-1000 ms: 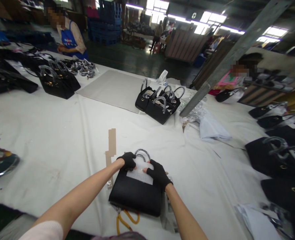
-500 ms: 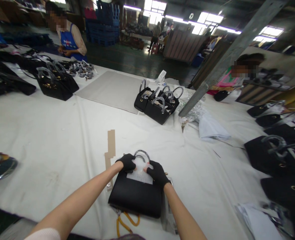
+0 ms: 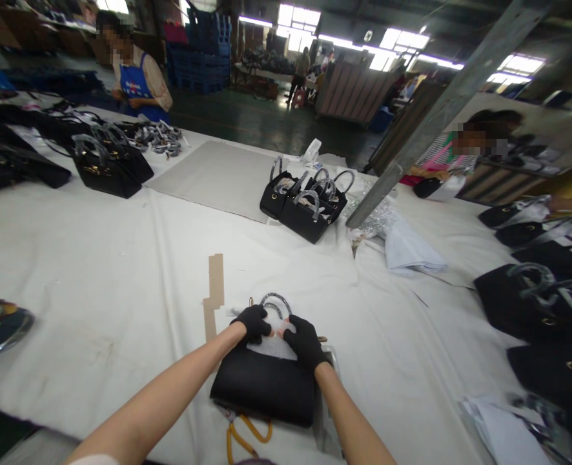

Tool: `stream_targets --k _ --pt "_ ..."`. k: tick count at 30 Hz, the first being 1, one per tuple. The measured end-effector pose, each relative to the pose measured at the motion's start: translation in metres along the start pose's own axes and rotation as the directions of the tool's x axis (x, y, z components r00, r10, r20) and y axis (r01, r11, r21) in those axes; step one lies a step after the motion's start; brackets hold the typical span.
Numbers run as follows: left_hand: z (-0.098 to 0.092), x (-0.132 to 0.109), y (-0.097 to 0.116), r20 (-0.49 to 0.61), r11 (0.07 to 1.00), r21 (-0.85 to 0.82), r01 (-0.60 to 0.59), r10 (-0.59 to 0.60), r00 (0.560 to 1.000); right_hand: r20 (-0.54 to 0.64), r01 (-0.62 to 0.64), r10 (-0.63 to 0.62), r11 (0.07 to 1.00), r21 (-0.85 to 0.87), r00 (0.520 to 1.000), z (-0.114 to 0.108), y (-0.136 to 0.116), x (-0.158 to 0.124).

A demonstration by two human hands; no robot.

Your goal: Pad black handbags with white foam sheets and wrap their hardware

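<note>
At black handbag's (image 3: 264,389) top, left hand (image 3: 254,323), right hand (image 3: 306,341): each grip closed, pinching white sheet (image 3: 275,347).

Free cloth (image 3: 296,271) beyond the black bag (image 3: 266,387); yellow handles (image 3: 243,443) crowd its near edge

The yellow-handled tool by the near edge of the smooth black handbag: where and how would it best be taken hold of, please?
Probably best by its curved yellow handles, coming from the person's side: they splay apart toward the person, largely in view, while the greyish end points at the smooth black handbag and seems partly hidden beneath its edge.
</note>
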State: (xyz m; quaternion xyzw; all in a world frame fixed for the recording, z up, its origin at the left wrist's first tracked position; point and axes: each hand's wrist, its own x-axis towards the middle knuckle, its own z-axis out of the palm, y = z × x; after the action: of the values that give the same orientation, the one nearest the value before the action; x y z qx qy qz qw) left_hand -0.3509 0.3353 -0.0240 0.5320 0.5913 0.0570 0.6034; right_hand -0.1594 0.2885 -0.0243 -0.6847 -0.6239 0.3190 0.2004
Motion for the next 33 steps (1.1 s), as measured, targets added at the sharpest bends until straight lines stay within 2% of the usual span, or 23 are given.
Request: stream_targets --k 9,16,20,27,33 --pt "-0.007 -0.004 0.013 0.140 0.997 0.081 -0.011 0.000 0.990 0.100 0.039 -0.038 0.999 -0.009 0.994 -0.008 -0.006 0.000" --pt "-0.013 0.006 0.033 0.300 0.952 0.303 -0.051 -0.045 0.953 0.078 0.007 -0.002 0.998 -0.067 0.997 0.001 -0.002 0.007" --pt "-0.015 0.014 0.042 0.363 0.923 0.373 -0.094 -0.052 0.931 0.067 -0.004 0.010 0.996 -0.084 0.998 0.004 0.000 0.009" --pt "-0.007 0.027 0.036 0.337 0.890 0.437 -0.128 -0.030 0.941 0.074 -0.030 0.038 0.994 -0.105 0.997 0.009 0.000 0.010" --pt "-0.012 0.026 0.026 0.338 0.942 0.312 -0.123 0.011 0.941 0.103 -0.001 0.006 0.999 -0.049 0.995 0.001 -0.002 0.007"
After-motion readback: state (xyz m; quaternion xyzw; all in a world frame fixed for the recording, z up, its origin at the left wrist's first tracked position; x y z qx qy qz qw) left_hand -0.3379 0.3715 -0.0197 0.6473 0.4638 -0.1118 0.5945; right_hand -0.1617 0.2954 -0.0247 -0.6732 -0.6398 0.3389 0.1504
